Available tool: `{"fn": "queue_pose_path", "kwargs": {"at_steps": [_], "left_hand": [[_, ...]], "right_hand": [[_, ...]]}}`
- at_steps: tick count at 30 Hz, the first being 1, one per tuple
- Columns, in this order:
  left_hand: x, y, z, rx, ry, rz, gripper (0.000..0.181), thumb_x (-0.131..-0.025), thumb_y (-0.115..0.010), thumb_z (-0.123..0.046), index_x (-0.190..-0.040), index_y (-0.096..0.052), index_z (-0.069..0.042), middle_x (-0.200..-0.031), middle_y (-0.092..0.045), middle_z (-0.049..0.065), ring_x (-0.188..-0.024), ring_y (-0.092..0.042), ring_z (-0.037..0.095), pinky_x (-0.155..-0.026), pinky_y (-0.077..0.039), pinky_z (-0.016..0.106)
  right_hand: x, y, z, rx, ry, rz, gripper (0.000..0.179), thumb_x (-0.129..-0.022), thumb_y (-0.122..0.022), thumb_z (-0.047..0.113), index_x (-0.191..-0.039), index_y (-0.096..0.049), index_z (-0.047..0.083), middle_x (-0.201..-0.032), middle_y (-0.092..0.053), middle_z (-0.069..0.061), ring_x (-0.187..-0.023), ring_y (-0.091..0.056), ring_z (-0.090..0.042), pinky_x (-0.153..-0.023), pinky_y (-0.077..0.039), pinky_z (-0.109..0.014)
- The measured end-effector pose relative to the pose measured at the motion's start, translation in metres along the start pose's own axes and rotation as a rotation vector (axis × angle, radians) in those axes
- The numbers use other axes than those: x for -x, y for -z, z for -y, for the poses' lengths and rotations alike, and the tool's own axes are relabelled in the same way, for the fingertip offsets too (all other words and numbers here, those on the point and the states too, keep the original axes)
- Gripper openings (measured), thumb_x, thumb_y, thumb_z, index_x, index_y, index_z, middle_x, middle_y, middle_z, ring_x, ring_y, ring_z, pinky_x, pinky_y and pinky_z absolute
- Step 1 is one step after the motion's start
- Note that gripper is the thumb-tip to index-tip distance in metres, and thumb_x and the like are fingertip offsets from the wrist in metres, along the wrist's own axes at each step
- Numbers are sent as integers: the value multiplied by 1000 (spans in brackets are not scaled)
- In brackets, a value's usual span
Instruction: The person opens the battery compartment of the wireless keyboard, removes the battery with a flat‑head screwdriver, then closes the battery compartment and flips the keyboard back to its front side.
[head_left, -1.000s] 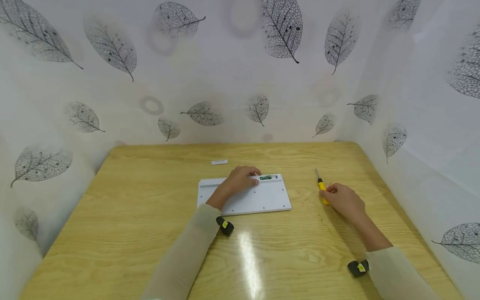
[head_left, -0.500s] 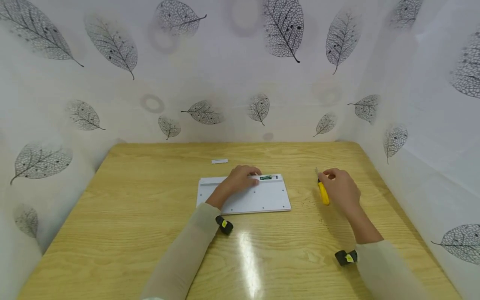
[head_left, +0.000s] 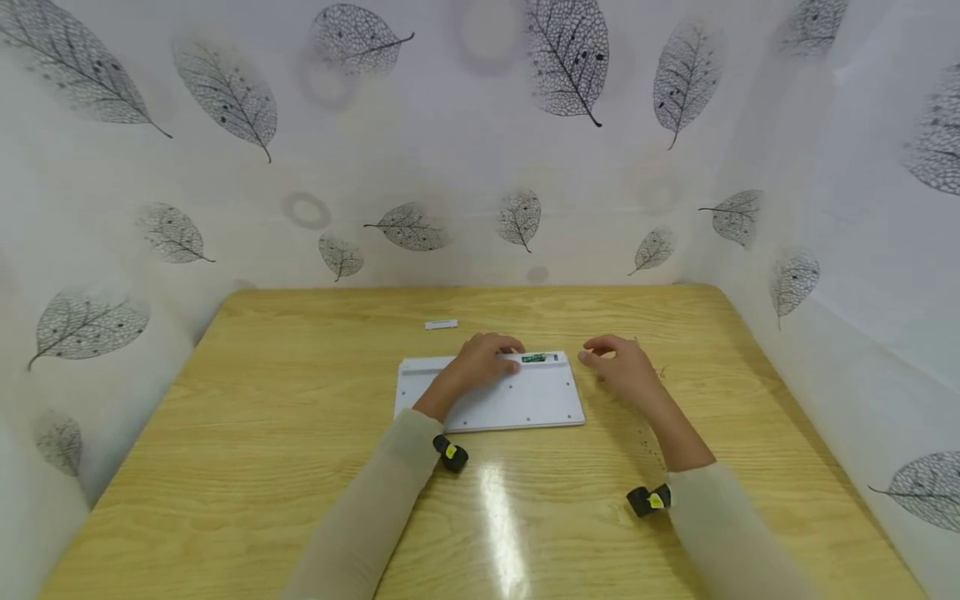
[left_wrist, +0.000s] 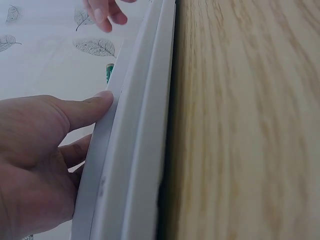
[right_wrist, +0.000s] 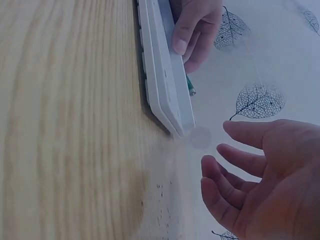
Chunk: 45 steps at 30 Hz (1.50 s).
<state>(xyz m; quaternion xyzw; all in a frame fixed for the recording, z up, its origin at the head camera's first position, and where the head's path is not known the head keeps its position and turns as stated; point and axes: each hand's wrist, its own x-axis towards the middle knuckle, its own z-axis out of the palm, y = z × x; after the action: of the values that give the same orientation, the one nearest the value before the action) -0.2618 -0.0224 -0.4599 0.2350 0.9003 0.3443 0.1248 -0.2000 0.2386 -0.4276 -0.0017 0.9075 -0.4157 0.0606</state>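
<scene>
A white keyboard lies face down on the table; its keys show along the underside in the right wrist view. In the raised bar at its far edge, a green battery sits in an uncovered slot. My left hand grips this bar, thumb on the near side and fingers behind it. Just right of the keyboard, my right hand hovers with loosely bent fingers, holding nothing. The yellow screwdriver seen earlier is almost wholly hidden behind the right hand and forearm.
A small white strip, perhaps a battery cover, lies beyond the keyboard on the wooden table. Dark specks are scattered right of the keyboard. Leaf-printed white curtain stands around the back and sides.
My right hand has moved left from beside the yellow screwdriver toward the keyboard's right end, leaving the screwdriver on the table. The left hand and the keyboard have stayed in place.
</scene>
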Motion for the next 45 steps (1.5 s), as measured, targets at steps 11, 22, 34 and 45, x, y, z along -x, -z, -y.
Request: {"fn": "queue_pose_path", "kwargs": {"at_steps": [11, 22, 34, 45], "left_hand": [[2, 1, -4, -12, 26, -1, 28, -98, -67, -24, -125, -70, -21, -117, -70, 2, -110, -57, 22, -103, -39, 46], [2, 3, -5, -13, 29, -6, 27, -98, -66, -24, -125, -70, -21, -116, -70, 2, -108, -59, 22, -99, -43, 44], [2, 2, -2, -27, 50, 13, 29, -99, -66, -27, -127, -69, -23, -118, -68, 0, -110, -57, 21, -102, -39, 46], [2, 2, -2, -21, 47, 17, 29, -97, -68, -28, -126, -70, -23, -113, -70, -1, -101, -61, 17, -93, -46, 39]], "right_hand": [[-21, -21, 14, 28, 9, 101, 44, -99, -65, 27, -136, -59, 4, -135, -58, -20, -99, -63, -27, -84, -55, -35], [-27, -29, 20, 81, 18, 102, 38, -99, -64, 17, -134, -61, 4, -139, -56, -19, -115, -58, -33, -101, -47, -49], [-30, -35, 15, 107, 31, 89, 32, -98, -64, 14, -129, -65, 5, -139, -56, -20, -129, -49, -38, -111, -37, -56], [-32, -35, 7, 111, 43, 83, 29, -98, -67, 17, -125, -67, 7, -132, -59, -17, -120, -52, -35, -107, -40, -54]]}}
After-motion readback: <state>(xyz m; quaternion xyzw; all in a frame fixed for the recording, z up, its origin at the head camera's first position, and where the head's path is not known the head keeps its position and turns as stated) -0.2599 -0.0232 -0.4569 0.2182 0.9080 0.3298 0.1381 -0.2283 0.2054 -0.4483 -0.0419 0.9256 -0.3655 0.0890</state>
